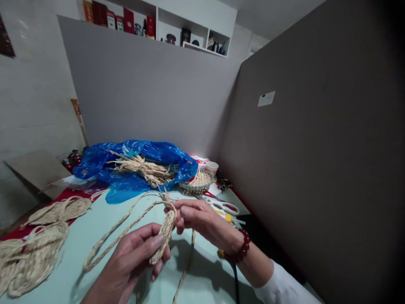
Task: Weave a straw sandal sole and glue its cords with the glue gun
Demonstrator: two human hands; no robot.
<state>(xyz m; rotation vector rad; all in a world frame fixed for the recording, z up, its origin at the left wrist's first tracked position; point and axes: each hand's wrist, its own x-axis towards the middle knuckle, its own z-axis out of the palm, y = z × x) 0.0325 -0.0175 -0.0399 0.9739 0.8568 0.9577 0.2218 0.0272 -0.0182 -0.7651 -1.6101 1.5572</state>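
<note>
Worked above a pale green tabletop (pixel 76 245) spanning the lower frame, facing a crumpled blue bag (pixel 95 159) at centre left. Raised both hands at lower centre, bringing the right hand (pixel 205 219) in from the lower right and the left hand (pixel 134 257) from the lower left. Gripped a braided straw piece (pixel 166 234), just left of centre in the lower frame, between left thumb and fingers across its lower half. Pointed its long axis steeply from lower left to upper right, with the upper end beside the right fingertips. Bent the right fingers loosely there; could not tell, through the overlap, whether pinching any straw. Had a looped cord (pixel 87 264) sweeping from near that end toward the lower left, and a thin strand (pixel 184 272) running from beneath the right hand toward the bottom edge.
</note>
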